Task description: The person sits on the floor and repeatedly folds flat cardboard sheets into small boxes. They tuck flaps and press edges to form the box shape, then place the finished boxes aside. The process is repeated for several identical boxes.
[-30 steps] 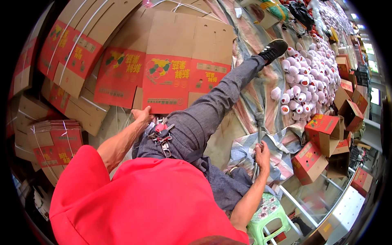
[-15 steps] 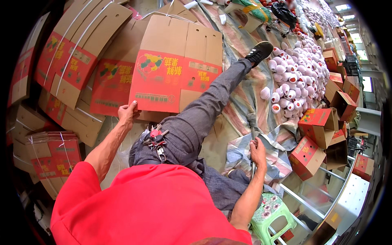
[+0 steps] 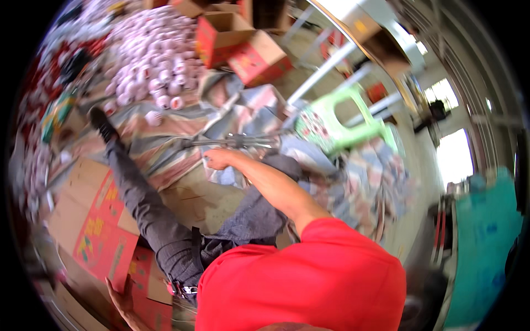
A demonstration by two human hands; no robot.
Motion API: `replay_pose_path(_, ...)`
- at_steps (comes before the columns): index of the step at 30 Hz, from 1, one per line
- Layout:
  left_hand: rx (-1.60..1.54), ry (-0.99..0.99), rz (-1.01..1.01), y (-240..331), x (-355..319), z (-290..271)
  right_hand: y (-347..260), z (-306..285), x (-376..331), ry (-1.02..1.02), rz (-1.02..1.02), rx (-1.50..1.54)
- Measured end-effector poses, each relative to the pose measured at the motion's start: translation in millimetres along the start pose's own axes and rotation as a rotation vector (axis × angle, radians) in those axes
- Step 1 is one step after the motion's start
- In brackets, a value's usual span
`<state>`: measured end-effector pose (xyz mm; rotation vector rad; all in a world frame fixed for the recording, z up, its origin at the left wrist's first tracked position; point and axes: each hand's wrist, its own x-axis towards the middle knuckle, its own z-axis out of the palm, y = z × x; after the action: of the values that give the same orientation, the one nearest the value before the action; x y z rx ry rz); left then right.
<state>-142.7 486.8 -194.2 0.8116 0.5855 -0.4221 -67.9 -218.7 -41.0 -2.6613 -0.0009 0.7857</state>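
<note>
My left hand [image 3: 121,298] is at the lower left, its fingers spread in a V against the near edge of a flattened red and brown carton [image 3: 99,231]. Another flat carton [image 3: 152,289] lies just beyond that hand. My right hand [image 3: 219,159] is out over the tarp, somewhat blurred, fingers curled and with nothing visible in them. Slightly beyond it, and apart from it, a metal crutch-like rod [image 3: 237,141] lies across the striped tarp [image 3: 160,135], its right end by a green stool [image 3: 353,118].
A heap of fruit in foam nets [image 3: 160,66] covers the far left. Open cartons [image 3: 259,58] stand beside it. White metal frame legs [image 3: 323,71] rise behind the stool. A teal panel [image 3: 486,248] stands at the right. My leg [image 3: 138,193] stretches across the tarp.
My view has swung to the right, bringing the stool and teal panel further in. My right hand has let go of the rod. My left hand's fingers have spread at the carton edge.
</note>
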Motion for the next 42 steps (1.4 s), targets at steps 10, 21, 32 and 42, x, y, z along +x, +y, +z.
replay_pose_path(10,0.946,0.169,0.614,94.9,-34.0,183.9,88.9,108.1,-42.9,0.207,0.103,0.291)
replay_pose_path(21,1.027,-0.278,1.091,-27.4,-69.2,342.6,89.6,-39.4,-59.8,0.738,-0.074,0.833)
replay_pose_path(32,0.977,-0.931,1.393,-118.0,-27.4,331.1,84.4,-325.9,-215.5,1.255,-0.549,1.375)
replay_pose_path(42,1.418,-1.201,0.995,-161.8,1.8,377.2,104.8,-311.1,-243.5,1.095,-0.633,1.516)
